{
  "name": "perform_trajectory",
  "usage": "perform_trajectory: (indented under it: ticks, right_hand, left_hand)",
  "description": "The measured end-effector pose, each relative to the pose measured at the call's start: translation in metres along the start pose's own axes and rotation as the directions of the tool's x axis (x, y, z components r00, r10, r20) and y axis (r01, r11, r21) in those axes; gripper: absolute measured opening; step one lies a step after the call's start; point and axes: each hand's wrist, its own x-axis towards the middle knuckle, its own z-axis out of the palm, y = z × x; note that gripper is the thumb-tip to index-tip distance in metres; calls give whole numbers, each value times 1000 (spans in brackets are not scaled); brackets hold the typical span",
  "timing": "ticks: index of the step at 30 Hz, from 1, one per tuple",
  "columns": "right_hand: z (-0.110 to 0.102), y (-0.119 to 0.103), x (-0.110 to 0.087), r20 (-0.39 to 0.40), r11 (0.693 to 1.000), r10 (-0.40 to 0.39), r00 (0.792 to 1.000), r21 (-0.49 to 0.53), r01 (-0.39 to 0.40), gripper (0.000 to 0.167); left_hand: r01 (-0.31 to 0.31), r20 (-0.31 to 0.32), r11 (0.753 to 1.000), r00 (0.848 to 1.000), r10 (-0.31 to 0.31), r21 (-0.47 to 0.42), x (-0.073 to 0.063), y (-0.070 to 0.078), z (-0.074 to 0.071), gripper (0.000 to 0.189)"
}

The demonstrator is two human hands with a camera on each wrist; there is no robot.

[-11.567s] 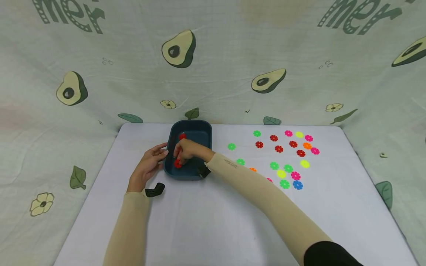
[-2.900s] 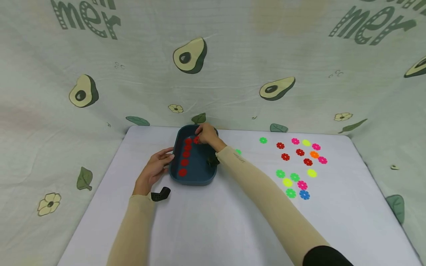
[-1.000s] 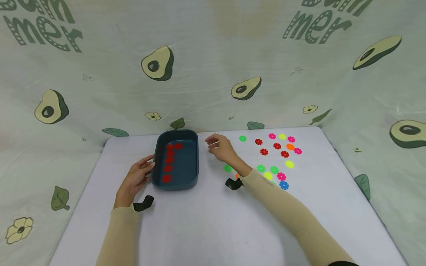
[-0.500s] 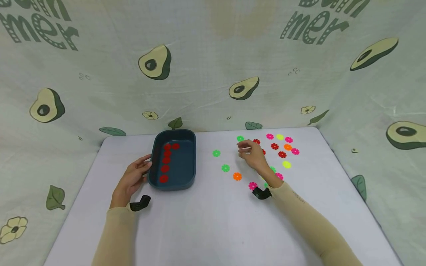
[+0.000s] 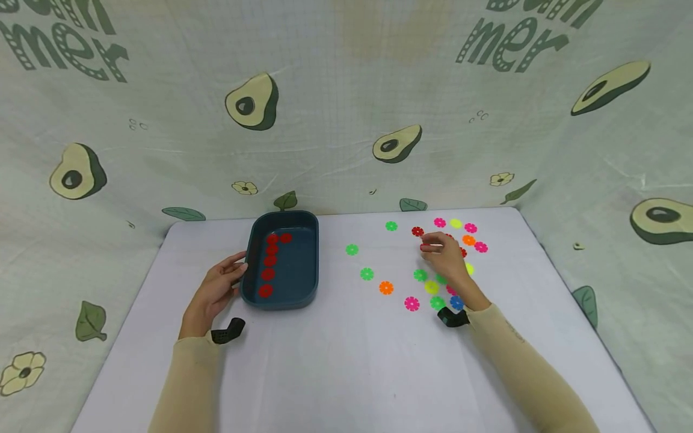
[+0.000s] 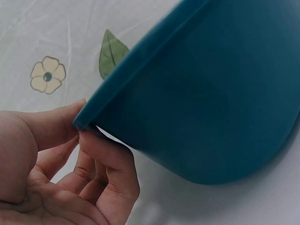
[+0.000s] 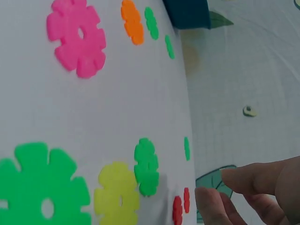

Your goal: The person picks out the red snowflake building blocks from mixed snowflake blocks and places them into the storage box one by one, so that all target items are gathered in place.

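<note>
Right hand (image 5: 446, 258) had shifted across the surface (image 5: 346, 361) to a loose red disc (image 7: 177, 211), putting it within reach; fingers stood parted, gripping nothing visible. Left hand (image 5: 215, 291) pinched the tray (image 5: 300, 264) rim, six red pieces (image 5: 270, 260) inside.

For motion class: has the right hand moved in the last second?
Yes: the right hand went rightward, from left of the rearmost green disc to its right.
</note>
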Motion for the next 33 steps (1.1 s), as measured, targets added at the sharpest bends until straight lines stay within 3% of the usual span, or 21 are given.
perform_trajectory:
  ticks: [14,33]
  right_hand:
    - [-12,15,8,28,993,114,993,-30,-113,45]
    - [-2,15,31,24,969,107,994,-226,-99,38]
  left_hand:
    - [2,-16,1000,1000,-2,7,-1,1,3,55]
    - [-9,-17,1000,1000,9,-3,-1,-1,1,52]
